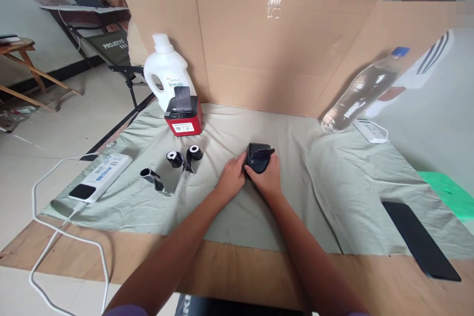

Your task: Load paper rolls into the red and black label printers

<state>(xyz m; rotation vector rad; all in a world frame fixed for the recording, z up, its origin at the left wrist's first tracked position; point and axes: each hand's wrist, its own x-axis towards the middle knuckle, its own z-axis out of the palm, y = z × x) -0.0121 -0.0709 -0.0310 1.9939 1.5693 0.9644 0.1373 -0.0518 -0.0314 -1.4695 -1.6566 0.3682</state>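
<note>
A small black box-shaped device sits on the grey-green cloth in front of me, a dark strip sticking up from its top. My left hand presses against its left side, fingers bent along it. From the right, my right hand wraps round it, with the thumb at the front edge. To the left lie two black rolls with white cores and a curled black strip. Behind them is a red-and-black printer-like box with a similar dark strip rising from it.
A white detergent bottle stands before the cardboard screen. At right, a clear bottle leans by a person's striped white sleeve. A black phone lies front right; a white power bank with a cable lies left.
</note>
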